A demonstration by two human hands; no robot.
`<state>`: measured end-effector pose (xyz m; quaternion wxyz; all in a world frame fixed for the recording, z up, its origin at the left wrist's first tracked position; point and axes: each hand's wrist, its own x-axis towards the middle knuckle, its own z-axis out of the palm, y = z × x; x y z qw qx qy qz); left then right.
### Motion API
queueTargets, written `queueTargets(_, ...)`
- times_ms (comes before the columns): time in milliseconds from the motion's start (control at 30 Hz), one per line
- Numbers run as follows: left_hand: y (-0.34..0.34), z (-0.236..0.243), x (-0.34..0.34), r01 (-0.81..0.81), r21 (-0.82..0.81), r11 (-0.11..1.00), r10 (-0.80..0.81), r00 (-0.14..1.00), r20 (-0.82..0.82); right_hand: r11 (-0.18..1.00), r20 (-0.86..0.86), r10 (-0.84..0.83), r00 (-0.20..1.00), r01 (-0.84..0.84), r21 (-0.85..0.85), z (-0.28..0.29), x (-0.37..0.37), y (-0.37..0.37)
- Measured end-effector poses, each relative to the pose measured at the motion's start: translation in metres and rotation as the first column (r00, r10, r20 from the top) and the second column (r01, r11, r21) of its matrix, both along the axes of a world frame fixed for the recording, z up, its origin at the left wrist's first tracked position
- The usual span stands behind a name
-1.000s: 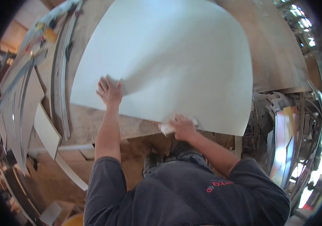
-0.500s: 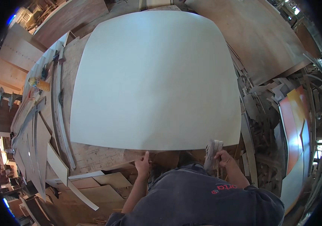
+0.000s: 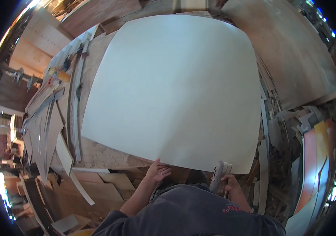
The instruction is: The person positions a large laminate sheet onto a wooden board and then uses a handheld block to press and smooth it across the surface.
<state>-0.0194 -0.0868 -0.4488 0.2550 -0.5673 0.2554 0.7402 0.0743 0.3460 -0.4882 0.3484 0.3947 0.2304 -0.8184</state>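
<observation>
With your right hand (image 3: 231, 183) clamping its fingers round the grey block (image 3: 217, 179) and your left hand (image 3: 157, 172) holding its fingers apart, seemingly gripping nothing, a bump from the block could shift the white sheet (image 3: 172, 94) lying across the desk (image 3: 113, 153).

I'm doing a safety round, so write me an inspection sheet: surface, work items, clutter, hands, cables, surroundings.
Surface: wooden table, largely covered by a white sheet.
Work items: white sheet lying face-up; pale grey object, exact kind unclear.
Clutter: pale offcuts and long strips at left.
Hands: left hand open, by the sheet's near edge; right hand gripping the grey object.
Cables: nothing seen.
Surroundings: large brown board beyond the sheet's right side.
</observation>
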Motion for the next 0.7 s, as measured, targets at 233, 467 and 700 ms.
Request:
queueTargets(233, 0.013, -0.004, 0.002, -0.008, -0.003, 1.000, 0.008, 0.989, -0.148, 0.968, 0.067, -0.004, 0.998, -0.014, 0.252, -0.059, 0.029, 0.035)
queueTargets(467, -0.002, -0.015, 0.030, -0.210, -0.044, 0.977, 0.197, 0.961, -0.196, 0.979, 0.004, -0.007, 1.000, 0.006, 0.206, 0.013, 0.002, 0.021)
queueTargets(700, -0.002, -0.040, 0.031, -0.445, -0.137, 0.885, 0.407, 0.882, -0.237, 0.991, -0.071, 0.019, 0.997, -0.009, 0.133, 0.046, -0.012, 0.034)
